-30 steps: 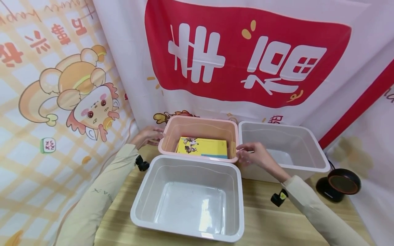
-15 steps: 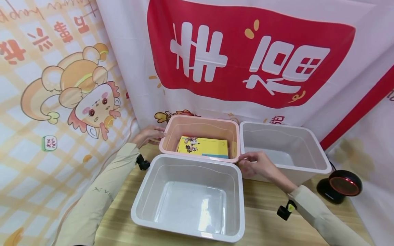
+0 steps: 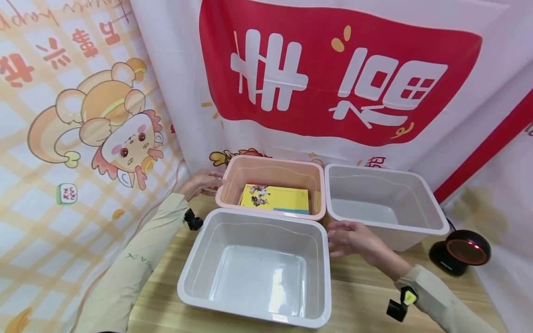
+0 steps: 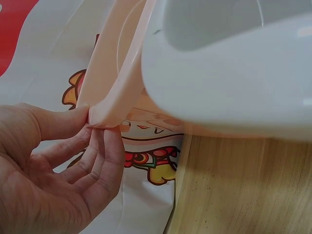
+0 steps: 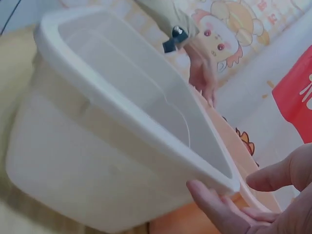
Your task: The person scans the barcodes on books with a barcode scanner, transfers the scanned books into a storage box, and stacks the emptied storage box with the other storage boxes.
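Observation:
My left hand point(image 3: 202, 181) is at the left end of a pink plastic bin point(image 3: 283, 172). In the left wrist view, its thumb and fingers pinch the pink rim point(image 4: 105, 116) at the corner. Inside that bin lies a yellow box point(image 3: 287, 198) with printed figures. A light grey bin point(image 3: 258, 273) stands in front, nothing in it. My right hand point(image 3: 356, 240) is beside that bin's far right corner, fingers relaxed and holding nothing. In the right wrist view, the fingertips come right at the rim of the grey bin point(image 5: 97, 151), with the thumb apart.
A second grey bin point(image 3: 374, 208) stands right of the pink one. At the far right is a round black device point(image 3: 466, 247) on a base. Printed cloth point(image 3: 166, 55) hangs behind and at the left. The wooden table point(image 3: 362, 296) lies under everything.
My right hand has left the pink bin's right front corner and moved toward me, beside the front grey bin. The left hand stays at the pink rim. The head view has shifted slightly.

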Demonstrator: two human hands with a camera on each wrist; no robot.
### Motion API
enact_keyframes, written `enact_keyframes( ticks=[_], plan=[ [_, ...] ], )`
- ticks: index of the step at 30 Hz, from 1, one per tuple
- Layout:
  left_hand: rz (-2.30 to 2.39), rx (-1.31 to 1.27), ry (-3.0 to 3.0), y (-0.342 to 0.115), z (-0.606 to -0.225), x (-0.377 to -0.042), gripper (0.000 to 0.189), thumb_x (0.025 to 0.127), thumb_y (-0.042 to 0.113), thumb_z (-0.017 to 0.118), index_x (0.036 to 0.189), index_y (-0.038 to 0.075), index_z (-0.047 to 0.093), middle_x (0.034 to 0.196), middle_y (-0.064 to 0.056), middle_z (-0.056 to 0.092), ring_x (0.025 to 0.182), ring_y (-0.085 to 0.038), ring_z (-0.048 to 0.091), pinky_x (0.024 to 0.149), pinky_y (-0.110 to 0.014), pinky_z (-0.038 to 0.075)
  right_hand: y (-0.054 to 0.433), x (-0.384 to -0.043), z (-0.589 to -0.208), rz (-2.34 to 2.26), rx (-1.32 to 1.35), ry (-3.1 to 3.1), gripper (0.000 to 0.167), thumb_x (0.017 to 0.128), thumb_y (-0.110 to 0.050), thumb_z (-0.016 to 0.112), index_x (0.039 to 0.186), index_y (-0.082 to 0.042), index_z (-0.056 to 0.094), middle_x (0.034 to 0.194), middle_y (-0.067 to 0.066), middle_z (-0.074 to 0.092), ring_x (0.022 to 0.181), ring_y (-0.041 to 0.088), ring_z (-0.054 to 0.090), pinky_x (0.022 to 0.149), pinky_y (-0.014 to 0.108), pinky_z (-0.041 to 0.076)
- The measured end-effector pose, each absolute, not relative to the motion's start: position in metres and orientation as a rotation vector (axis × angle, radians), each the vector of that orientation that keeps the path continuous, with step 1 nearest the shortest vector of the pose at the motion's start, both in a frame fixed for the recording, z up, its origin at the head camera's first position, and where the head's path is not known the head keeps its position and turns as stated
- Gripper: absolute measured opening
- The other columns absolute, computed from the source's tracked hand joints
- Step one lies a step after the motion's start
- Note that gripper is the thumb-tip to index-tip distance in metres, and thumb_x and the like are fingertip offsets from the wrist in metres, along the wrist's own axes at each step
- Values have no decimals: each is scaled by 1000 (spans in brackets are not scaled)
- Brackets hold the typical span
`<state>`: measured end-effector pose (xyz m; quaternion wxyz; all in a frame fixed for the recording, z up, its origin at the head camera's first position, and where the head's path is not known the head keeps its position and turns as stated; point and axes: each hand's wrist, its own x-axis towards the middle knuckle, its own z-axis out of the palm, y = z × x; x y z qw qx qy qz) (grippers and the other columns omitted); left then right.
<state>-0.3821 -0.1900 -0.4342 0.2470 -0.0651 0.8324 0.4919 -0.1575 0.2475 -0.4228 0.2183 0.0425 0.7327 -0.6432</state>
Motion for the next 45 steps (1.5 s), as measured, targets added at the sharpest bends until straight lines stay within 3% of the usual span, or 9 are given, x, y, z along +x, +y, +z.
enact_keyframes(
  ticks=[9, 14, 29, 45],
  plan=[
    [1351, -174, 2267, -190, -435, -382, 59, 103, 18, 67, 156, 4, 45, 143, -22, 59, 105, -21, 64, 81, -28, 65, 246, -136, -426, -1796, 106, 1888, 58, 102, -11, 62, 144, 17, 35, 117, 14, 68, 106, 27, 71, 91, 53, 64],
    [1351, -175, 2268, -190, -436, -382, 59, 103, 18, 67, 156, 4, 45, 141, -21, 60, 103, -20, 64, 81, -28, 64, 244, -126, -432, -1825, 122, 1801, 60, 101, -10, 64, 144, 16, 32, 114, 12, 68, 103, 28, 72, 88, 51, 65],
    [1338, -187, 2266, -191, -435, -383, 59, 103, 17, 66, 156, 5, 45, 140, -21, 61, 102, -19, 66, 79, -27, 64, 230, -112, -438, -1794, 101, 1909, 78, 96, -5, 73, 151, 19, 24, 115, 28, 72, 93, 30, 76, 75, 44, 68],
    [1338, -194, 2262, -190, -435, -382, 59, 102, 16, 66, 157, 5, 45, 144, -22, 59, 105, -22, 65, 82, -29, 65, 223, -111, -439, -1839, 30, 2002, 72, 90, 3, 67, 145, 29, 30, 110, 34, 73, 85, 27, 76, 67, 42, 68]
  ],
)
